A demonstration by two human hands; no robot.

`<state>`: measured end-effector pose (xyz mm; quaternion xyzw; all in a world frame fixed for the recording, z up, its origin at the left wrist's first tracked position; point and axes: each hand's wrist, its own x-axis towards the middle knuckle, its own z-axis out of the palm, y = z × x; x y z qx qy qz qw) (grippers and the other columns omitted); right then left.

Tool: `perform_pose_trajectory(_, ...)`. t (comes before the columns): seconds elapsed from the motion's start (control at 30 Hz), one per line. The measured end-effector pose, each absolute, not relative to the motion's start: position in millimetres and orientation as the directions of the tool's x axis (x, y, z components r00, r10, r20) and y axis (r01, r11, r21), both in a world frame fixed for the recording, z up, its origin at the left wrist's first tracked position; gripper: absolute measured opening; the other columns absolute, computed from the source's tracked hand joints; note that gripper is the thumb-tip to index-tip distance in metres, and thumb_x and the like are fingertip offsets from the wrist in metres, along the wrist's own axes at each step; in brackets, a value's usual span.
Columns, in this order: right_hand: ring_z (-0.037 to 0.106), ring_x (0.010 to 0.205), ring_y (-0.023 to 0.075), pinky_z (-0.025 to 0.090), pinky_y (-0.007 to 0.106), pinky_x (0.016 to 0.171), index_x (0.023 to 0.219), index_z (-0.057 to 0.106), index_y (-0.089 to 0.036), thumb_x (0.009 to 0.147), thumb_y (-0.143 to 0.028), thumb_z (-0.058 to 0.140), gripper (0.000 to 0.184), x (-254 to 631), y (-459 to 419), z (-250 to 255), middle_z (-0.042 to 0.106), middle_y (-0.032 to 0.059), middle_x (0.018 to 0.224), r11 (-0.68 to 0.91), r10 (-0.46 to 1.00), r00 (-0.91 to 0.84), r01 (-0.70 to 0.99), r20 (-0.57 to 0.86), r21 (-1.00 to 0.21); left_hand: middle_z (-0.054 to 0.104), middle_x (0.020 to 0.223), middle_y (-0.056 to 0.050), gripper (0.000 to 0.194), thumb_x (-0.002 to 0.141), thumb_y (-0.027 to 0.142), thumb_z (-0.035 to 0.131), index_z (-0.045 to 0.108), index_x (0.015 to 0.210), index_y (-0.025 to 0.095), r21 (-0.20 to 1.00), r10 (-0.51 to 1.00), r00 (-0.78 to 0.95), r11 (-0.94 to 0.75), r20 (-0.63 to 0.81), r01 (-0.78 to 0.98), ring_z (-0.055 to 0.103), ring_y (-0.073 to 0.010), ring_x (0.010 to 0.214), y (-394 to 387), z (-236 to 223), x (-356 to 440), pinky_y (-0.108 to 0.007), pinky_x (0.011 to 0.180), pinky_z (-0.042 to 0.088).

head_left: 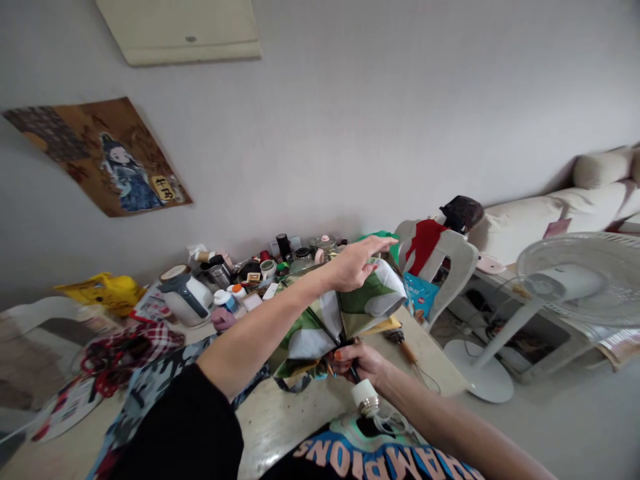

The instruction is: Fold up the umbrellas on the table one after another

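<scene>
A partly folded umbrella with green and white patterned cloth is held in front of my chest. My right hand is closed around its dark shaft, just below the gathered cloth. A white and silver handle end with a pale strap sticks out below that hand, towards my shirt. My left hand reaches across above the umbrella with its fingers stretched out. It is at the cloth's upper edge; whether the palm touches the cloth is hidden.
The table is crowded along the wall with an electric kettle, bottles and jars. Camouflage cloth lies at the left. To the right are a white chair, a blue snack bag and a standing fan.
</scene>
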<state>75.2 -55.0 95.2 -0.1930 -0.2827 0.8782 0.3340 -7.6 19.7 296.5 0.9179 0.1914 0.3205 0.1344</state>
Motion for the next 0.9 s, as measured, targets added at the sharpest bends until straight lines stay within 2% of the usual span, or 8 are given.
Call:
perform_pose_trajectory(0.1,0.029,0.043,0.003,0.017,0.022,0.045,0.052,0.056,-0.014,0.039,-0.011,0.081,0.028,76,-56,98,0.044,-0.0064,0.044,-0.585,0.739,-0.661,-0.533,-0.131,-0.611,0.058,0.121,-0.011,0.036,0.086,0.011,0.052,0.051,0.121,0.019,0.272,0.427,0.418,-0.884,0.802,0.381,0.055,-0.0211,0.115,-1,303,-22,-0.04,0.102,0.044)
perform_pose_trajectory(0.17,0.03,0.042,0.0026,0.017,0.021,0.045,0.055,0.058,-0.014,0.038,-0.01,0.081,0.029,78,-56,100,0.047,-0.0065,0.046,-0.57,0.759,-0.639,-0.557,-0.127,-0.604,0.058,0.116,-0.01,0.031,0.088,0.02,0.055,0.051,0.119,0.018,0.373,0.468,0.126,-0.816,0.875,0.441,0.058,-0.0175,0.102,-11,298,-34,-0.033,0.09,0.05)
perform_pose_trajectory(0.23,0.029,0.042,0.0023,0.017,0.021,0.045,0.055,0.058,-0.013,0.039,-0.008,0.081,0.028,79,-55,101,0.048,-0.0061,0.045,-0.564,0.768,-0.627,-0.565,-0.13,-0.603,0.057,0.11,-0.009,0.032,0.086,0.026,0.061,0.051,0.115,0.018,0.521,0.568,-0.045,-0.717,0.822,0.462,0.057,-0.0148,0.093,-15,283,-44,-0.027,0.079,0.052)
perform_pose_trajectory(0.43,0.028,0.04,0.002,0.016,0.022,0.044,0.048,0.052,-0.014,0.041,-0.007,0.077,0.027,79,-51,94,0.044,-0.0065,0.04,-0.559,0.768,-0.627,-0.554,-0.132,-0.617,0.057,0.103,-0.006,0.054,0.075,0.022,0.069,0.047,0.124,0.018,0.838,0.882,0.101,-0.469,0.46,0.28,0.058,-0.0123,0.081,-25,243,-51,-0.026,0.071,0.053)
perform_pose_trajectory(0.53,0.029,0.04,0.0017,0.016,0.022,0.044,0.051,0.053,-0.014,0.041,-0.005,0.076,0.026,76,-51,89,0.047,-0.0066,0.044,-0.551,0.771,-0.621,-0.539,-0.142,-0.637,0.056,0.112,-0.009,0.062,0.079,0.021,0.065,0.035,0.133,0.021,0.859,0.868,0.077,-0.496,0.49,0.126,0.063,-0.0135,0.088,-40,240,-42,-0.031,0.08,0.055)
perform_pose_trajectory(0.63,0.029,0.04,0.0019,0.016,0.022,0.044,0.054,0.054,-0.014,0.043,-0.005,0.074,0.025,73,-51,86,0.047,-0.0068,0.045,-0.531,0.78,-0.611,-0.532,-0.134,-0.659,0.046,0.135,-0.013,0.066,0.079,0.019,0.065,0.032,0.136,0.026,0.822,0.835,0.064,-0.55,0.547,0.152,0.061,-0.0169,0.103,-53,233,-32,-0.035,0.089,0.054)
perform_pose_trajectory(0.77,0.028,0.04,0.0021,0.016,0.022,0.044,0.055,0.055,-0.013,0.041,-0.007,0.074,0.024,73,-50,84,0.045,-0.0072,0.043,-0.514,0.785,-0.608,-0.531,-0.119,-0.673,0.058,0.121,-0.011,0.058,0.076,0.017,0.066,0.04,0.127,0.021,0.893,0.896,-0.077,-0.424,0.438,0.149,0.062,-0.0178,0.101,-59,208,-21,-0.031,0.083,0.055)
perform_pose_trajectory(0.9,0.028,0.041,0.0018,0.015,0.021,0.043,0.051,0.049,-0.015,0.041,-0.011,0.076,0.029,76,-48,87,0.042,-0.0082,0.042,-0.494,0.798,-0.592,-0.532,-0.115,-0.688,0.068,0.09,-0.005,0.025,0.076,0.019,0.063,0.057,0.1,0.015,0.943,0.963,-0.025,-0.258,0.269,0.211,0.065,-0.016,0.08,-60,184,-15,-0.027,0.071,0.053)
